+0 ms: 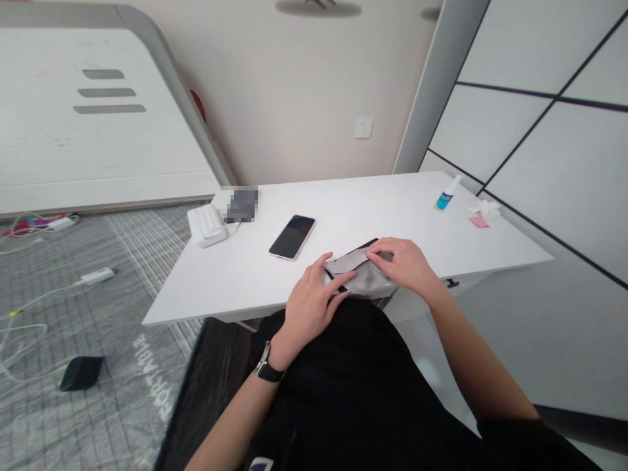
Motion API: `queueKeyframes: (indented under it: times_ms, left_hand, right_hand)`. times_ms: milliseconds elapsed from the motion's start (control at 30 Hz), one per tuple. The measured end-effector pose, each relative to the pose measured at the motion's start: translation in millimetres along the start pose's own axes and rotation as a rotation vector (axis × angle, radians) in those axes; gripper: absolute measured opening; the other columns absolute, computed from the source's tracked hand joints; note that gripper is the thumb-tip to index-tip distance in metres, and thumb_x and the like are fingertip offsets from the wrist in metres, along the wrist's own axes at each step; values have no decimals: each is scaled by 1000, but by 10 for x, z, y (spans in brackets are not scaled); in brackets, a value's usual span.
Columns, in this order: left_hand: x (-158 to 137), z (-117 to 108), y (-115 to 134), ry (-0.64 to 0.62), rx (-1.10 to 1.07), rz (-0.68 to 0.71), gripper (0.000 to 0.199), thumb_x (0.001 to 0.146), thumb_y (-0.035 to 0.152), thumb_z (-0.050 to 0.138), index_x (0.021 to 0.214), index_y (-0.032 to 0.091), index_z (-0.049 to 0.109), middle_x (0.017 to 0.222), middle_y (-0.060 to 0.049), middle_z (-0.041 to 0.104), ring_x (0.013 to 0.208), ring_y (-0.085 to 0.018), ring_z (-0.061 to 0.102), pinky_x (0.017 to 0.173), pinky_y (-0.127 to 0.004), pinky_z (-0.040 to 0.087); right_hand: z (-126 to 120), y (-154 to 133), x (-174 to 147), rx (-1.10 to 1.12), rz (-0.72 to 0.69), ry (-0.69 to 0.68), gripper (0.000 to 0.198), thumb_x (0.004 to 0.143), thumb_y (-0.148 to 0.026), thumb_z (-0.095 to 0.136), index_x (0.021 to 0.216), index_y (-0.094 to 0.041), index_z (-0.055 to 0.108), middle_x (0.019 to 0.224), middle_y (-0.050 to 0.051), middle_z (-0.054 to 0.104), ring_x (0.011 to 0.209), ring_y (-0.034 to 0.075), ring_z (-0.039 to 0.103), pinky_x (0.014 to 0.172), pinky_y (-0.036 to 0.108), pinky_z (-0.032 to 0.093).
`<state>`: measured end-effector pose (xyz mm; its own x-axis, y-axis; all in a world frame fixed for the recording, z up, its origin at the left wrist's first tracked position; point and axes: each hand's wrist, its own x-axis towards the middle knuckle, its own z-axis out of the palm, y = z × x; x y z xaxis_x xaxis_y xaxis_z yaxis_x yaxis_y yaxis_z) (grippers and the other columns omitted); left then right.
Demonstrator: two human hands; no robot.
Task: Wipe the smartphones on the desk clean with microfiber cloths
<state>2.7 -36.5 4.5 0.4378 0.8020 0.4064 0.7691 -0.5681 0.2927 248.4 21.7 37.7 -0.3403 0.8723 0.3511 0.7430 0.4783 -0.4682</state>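
Observation:
At the front edge of the white table (363, 203) lies a light grey fabric piece with black edging (373, 278), pouch-like in shape. My left hand (311, 301) grips its left end, with the fingers spread over the cloth and the thumb at the near edge. Thumb and fingertips of my right hand (405, 265) pinch the fabric's upper right part, where a flap or fold shows. The inside of the fabric piece is hidden. A phone with a dark screen (293, 237) lies flat to the left of it, apart from both hands.
A white charger-like block (206, 226) and a blurred-out dark item (242, 205) sit at the table's left end. Toward the right back are a small blue-labelled bottle (446, 194), a pink paper slip (479, 222) and crumpled white tissue (485, 209). Cables (46, 297) lie on the floor mat.

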Motion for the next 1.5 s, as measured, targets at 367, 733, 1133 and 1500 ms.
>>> queueKeyframes:
  times_ms: [367,733,1133,1500]
  left_hand:
    - [2,-21,-16,4,-24,25,37,101,34,57,137,42,64,160,-7,32,133,-31,50,104,-49,54]
    - [3,-6,4,4,-28,-43,58,97,38,64,151,29,46,163,-14,30,130,-31,54,102,-49,55]
    - [18,1,8,54,-130,-89,79,88,24,67,155,22,26,160,-16,36,150,-31,37,117,-48,45]
    - [13,6,3,33,-87,-110,85,84,28,74,155,23,27,160,-15,37,146,-33,43,114,-49,48]
  right_hand:
    - [-71,-49,523,-337,-29,143,19,100,-31,55,101,-20,71,105,9,74,102,29,65,86,40,48]
    - [320,-292,-16,-122,-257,-55,44,108,-38,33,136,-19,61,139,8,65,131,23,58,115,40,42]
    - [530,-381,-212,-20,-241,-151,62,106,-50,39,156,-15,29,160,17,45,150,28,41,125,55,30]
    - [458,-308,-145,-220,-265,-169,46,108,-37,33,149,-26,50,166,10,36,149,30,41,122,55,34]
